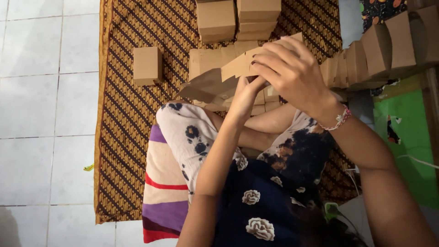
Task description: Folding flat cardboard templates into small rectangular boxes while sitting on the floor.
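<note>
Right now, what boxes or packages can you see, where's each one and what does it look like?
Flat carton: brown cardboard, part-folded, held by both hands.
Single box: brown cube, left on the mat.
Stacked boxes: brown, top centre.
Row of boxes: brown, leaning, upper right.

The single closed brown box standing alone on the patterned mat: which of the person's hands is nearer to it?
Left. The left hand is nearer the lone box; the right hand is farther off. Neither touches it.

head view | looks steeply down | close over lap and mat [123, 114]
</note>
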